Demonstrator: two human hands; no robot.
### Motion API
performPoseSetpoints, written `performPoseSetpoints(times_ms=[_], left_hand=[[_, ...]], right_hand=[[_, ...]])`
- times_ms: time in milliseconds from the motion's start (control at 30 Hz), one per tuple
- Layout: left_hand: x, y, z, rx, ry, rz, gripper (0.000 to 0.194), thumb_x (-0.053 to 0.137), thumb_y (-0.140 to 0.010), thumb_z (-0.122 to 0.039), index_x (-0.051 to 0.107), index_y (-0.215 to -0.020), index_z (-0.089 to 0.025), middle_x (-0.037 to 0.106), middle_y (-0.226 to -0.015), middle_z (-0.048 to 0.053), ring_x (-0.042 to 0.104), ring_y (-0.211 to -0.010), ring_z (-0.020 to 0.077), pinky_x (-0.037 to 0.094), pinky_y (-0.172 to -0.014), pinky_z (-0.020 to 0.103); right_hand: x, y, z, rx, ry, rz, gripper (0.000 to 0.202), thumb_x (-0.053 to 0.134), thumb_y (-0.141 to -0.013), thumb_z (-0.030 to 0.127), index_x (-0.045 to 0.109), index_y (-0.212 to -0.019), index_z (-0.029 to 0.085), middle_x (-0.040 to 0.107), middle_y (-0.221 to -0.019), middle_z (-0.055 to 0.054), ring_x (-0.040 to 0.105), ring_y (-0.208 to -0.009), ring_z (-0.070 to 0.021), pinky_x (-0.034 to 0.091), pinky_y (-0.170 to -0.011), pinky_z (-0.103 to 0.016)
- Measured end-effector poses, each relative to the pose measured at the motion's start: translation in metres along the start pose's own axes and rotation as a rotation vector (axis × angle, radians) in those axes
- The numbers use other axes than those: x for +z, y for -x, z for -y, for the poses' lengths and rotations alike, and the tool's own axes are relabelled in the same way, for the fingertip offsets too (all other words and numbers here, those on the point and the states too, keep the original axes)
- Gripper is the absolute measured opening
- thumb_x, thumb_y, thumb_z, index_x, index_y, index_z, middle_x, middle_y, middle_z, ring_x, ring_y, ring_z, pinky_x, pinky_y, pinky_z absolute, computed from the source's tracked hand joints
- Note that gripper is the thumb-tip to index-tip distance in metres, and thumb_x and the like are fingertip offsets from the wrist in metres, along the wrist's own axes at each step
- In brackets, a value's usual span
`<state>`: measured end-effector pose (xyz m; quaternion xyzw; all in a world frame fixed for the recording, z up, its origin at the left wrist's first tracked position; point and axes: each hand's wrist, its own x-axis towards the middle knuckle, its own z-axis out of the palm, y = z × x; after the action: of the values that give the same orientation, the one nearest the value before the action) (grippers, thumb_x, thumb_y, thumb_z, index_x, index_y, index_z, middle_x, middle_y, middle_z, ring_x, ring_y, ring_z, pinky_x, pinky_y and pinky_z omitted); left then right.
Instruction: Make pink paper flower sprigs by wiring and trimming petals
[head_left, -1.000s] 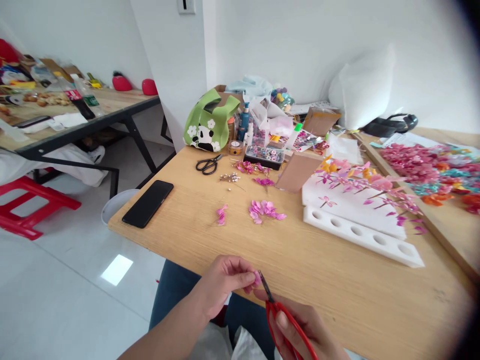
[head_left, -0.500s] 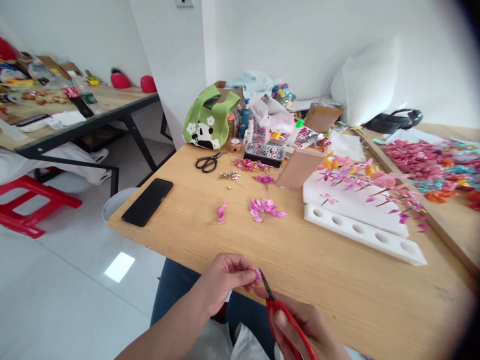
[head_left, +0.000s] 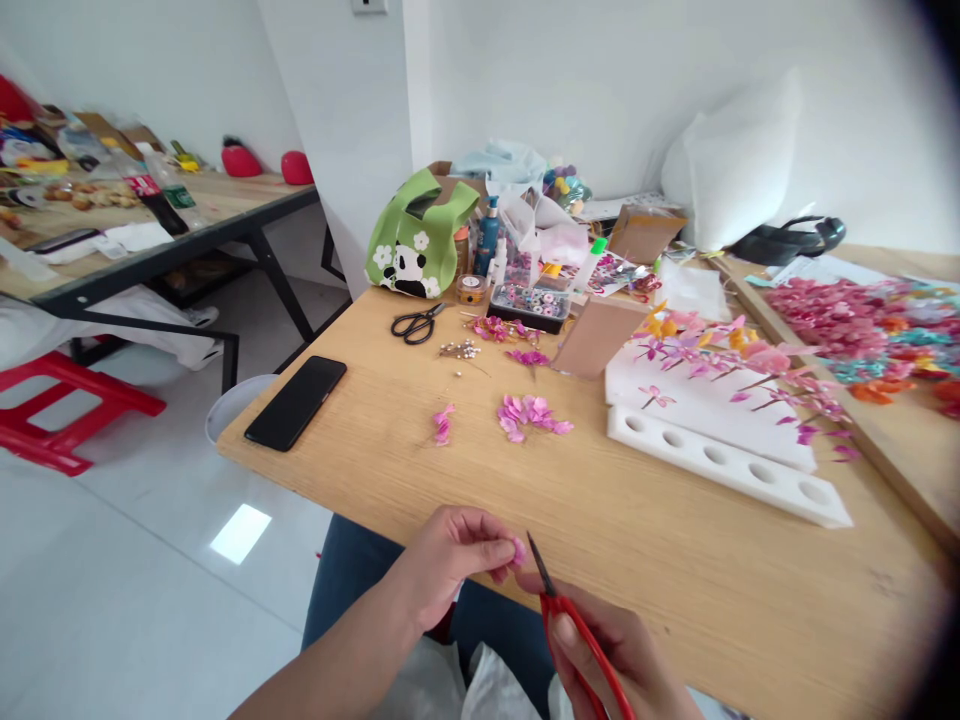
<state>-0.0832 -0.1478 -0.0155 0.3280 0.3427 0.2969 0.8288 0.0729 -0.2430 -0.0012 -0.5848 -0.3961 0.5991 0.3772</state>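
Left hand: your left hand (head_left: 459,552) has thumb and fingers pinched together on the pink petal piece (head_left: 518,550); grip sits at one side, probably to leave the other bare.
Right hand: your right hand (head_left: 628,648) has its fingers clamped round the red-handled scissors (head_left: 597,650), thumb on the handle; likely for squeeze control.
Blades: point up and away, just beside the petal, apart from it; can't tell if they're parted.
Petal position: over the counter's (head_left: 390,470) near edge, above your lap; probably close for seeing fine detail.
Loose pink: petal pile (head_left: 529,412) and small pink bunch (head_left: 442,425) lie ahead, apart, seemingly within easy reach.
Foam block (head_left: 720,465): right side, row of holes; flower sprays (head_left: 712,350) overhang its back part, perhaps so the blooms aren't crushed.
Black scissors (head_left: 412,327): lying farther back, unheld.
Phone (head_left: 296,403): left edge, likely out of your way.
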Motion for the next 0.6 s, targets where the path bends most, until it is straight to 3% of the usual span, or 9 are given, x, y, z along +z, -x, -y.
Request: performPoseSetpoints(times_ms=[100, 233, 333, 600], left_hand=[[0.003, 0.002, -0.001, 0.018, -0.048, -0.013, 0.017, 0.080, -0.066, -0.029, 0.074, -0.070, -0.013, 0.070, -0.071, 0.006, 0.057, -0.065, 0.0123, 0.043, -0.065, 0.024], [0.010, 0.006, 0.001, 0.033, -0.125, -0.004, 0.018, 0.079, -0.067, -0.028, 0.073, -0.074, -0.013, 0.072, -0.075, 0.008, 0.064, -0.074, 0.0184, 0.047, -0.075, 0.031], [0.014, 0.008, 0.003, 0.035, -0.138, -0.031, 0.025, 0.081, -0.064, -0.027, 0.069, -0.081, -0.014, 0.071, -0.074, 0.007, 0.066, -0.073, 0.0207, 0.049, -0.076, 0.035], [0.020, 0.015, -0.005, 0.154, -0.286, -0.077, 0.015, 0.076, -0.069, -0.021, 0.067, -0.080, -0.015, 0.068, -0.076, 0.003, 0.064, -0.076, 0.0157, 0.048, -0.073, 0.027]], right_hand=[[-0.002, -0.004, 0.001, -0.035, -0.063, -0.135, 0.054, 0.059, -0.081, 0.059, 0.061, -0.112, 0.014, 0.054, -0.055, 0.003, 0.045, -0.036, -0.0089, 0.035, -0.041, -0.024], [0.000, -0.012, 0.011, -0.120, -0.197, -0.305, 0.054, 0.077, -0.068, 0.048, 0.060, -0.112, 0.020, 0.064, -0.079, -0.003, 0.060, -0.060, -0.0156, 0.049, -0.058, -0.030], [0.005, -0.017, 0.018, -0.099, -0.222, -0.312, 0.056, 0.080, -0.064, 0.047, 0.062, -0.110, 0.020, 0.065, -0.078, -0.003, 0.058, -0.062, -0.0155, 0.048, -0.055, -0.028], [0.009, -0.018, 0.021, -0.076, -0.357, -0.331, 0.054, 0.082, -0.064, 0.040, 0.062, -0.108, 0.017, 0.056, -0.066, 0.003, 0.044, -0.047, -0.0073, 0.034, -0.043, -0.020]])
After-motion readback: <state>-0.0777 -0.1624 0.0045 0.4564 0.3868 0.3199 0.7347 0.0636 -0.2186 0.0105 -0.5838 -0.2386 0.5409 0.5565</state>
